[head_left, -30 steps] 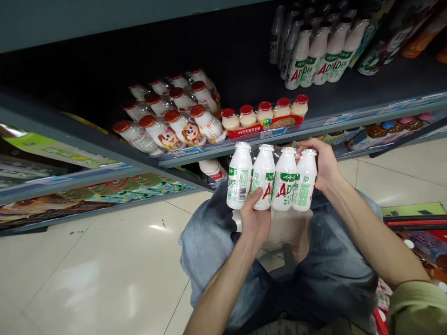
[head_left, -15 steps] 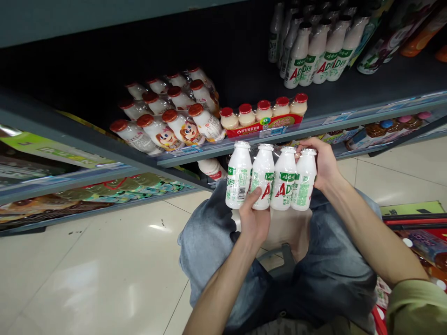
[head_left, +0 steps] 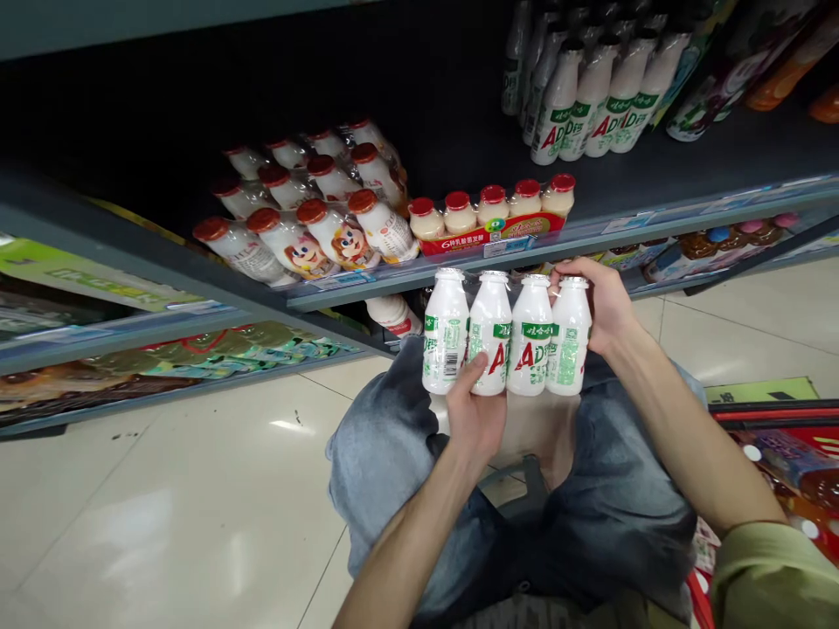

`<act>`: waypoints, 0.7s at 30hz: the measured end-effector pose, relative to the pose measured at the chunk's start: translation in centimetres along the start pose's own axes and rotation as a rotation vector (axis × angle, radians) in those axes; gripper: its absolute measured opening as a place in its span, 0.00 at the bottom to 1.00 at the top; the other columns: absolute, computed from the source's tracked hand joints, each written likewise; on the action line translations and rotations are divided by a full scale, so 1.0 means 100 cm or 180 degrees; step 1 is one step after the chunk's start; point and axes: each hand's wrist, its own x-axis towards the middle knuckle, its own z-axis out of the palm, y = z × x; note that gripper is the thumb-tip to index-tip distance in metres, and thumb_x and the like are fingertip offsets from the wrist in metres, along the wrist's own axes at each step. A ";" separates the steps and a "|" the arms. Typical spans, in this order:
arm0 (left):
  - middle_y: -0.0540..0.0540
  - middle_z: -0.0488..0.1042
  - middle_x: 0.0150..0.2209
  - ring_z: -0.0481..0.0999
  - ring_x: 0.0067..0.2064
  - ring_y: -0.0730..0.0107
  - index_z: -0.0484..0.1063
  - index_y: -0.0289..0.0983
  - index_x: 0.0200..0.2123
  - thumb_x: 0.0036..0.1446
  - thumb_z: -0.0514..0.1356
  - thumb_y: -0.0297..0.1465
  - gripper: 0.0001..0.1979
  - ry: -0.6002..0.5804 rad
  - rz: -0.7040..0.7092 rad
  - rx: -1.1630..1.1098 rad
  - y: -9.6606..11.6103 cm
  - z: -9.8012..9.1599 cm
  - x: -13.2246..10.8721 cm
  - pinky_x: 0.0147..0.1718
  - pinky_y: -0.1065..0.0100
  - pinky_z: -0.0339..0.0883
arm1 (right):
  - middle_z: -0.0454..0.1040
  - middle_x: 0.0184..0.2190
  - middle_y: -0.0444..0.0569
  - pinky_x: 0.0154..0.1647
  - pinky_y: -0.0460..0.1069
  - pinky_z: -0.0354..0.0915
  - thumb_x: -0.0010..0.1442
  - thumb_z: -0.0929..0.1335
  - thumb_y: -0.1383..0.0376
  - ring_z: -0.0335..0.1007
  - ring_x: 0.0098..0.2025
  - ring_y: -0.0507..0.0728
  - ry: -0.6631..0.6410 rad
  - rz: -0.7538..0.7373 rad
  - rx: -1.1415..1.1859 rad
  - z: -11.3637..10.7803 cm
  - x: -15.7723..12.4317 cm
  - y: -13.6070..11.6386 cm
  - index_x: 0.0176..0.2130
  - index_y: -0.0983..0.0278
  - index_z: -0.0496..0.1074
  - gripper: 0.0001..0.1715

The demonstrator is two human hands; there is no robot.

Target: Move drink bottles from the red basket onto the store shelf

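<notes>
A shrink-wrapped pack of milk drink bottles (head_left: 530,336), white with green and red print and foil caps, is held upright above my knees. My left hand (head_left: 477,418) grips it from below, the thumb pressed on the front of a bottle. At the pack's right end, my right hand (head_left: 606,306) is closed around the side and back; its fingertips are partly hidden. Just beyond the pack, a row of small red-capped yogurt drinks (head_left: 493,214) sits at the shelf edge. Left of them stand wrapped orange-capped bottles (head_left: 350,236) with a cartoon face.
Taller bottles with similar green print (head_left: 590,105) stand at the back right of the dark shelf (head_left: 459,114). More drinks fill the lower shelf (head_left: 721,245). A red-edged container of bottles (head_left: 780,415) is on the floor at my right. Pale tiles (head_left: 163,515) extend to the left.
The view has shifted slightly, so the scene sits a little further left. Both hands keep the same hold on the pack, which stays nearly still.
</notes>
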 end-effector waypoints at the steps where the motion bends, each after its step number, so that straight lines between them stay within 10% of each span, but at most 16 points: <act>1: 0.46 0.81 0.56 0.77 0.60 0.52 0.75 0.45 0.59 0.54 0.68 0.27 0.29 0.0008 -0.0011 -0.0022 0.000 -0.001 0.000 0.62 0.52 0.68 | 0.66 0.18 0.42 0.19 0.46 0.58 0.49 0.73 0.60 0.59 0.18 0.50 -0.0014 -0.0023 -0.0043 -0.001 0.000 -0.002 0.23 0.62 0.67 0.13; 14: 0.46 0.84 0.36 0.83 0.36 0.60 0.80 0.36 0.38 0.48 0.70 0.30 0.11 0.0456 -0.0753 -0.0440 -0.011 -0.006 -0.001 0.42 0.59 0.77 | 0.55 0.19 0.43 0.25 0.49 0.55 0.62 0.69 0.55 0.54 0.24 0.53 -0.0970 -0.0757 -0.0812 -0.018 -0.017 -0.023 0.26 0.61 0.76 0.17; 17: 0.46 0.84 0.34 0.82 0.33 0.60 0.80 0.35 0.38 0.49 0.69 0.32 0.12 0.0497 -0.0803 -0.0510 -0.011 -0.005 0.001 0.38 0.61 0.77 | 0.65 0.23 0.44 0.26 0.49 0.58 0.62 0.72 0.57 0.59 0.26 0.53 -0.1062 -0.0986 -0.1373 -0.023 -0.014 -0.022 0.41 0.60 0.80 0.11; 21: 0.44 0.83 0.32 0.82 0.31 0.59 0.79 0.33 0.38 0.54 0.67 0.36 0.12 0.0603 -0.0949 -0.0581 -0.008 -0.003 0.001 0.39 0.58 0.77 | 0.77 0.48 0.50 0.38 0.53 0.70 0.63 0.72 0.59 0.71 0.37 0.56 -0.1407 -0.1456 -0.2402 -0.027 -0.006 -0.013 0.63 0.51 0.69 0.30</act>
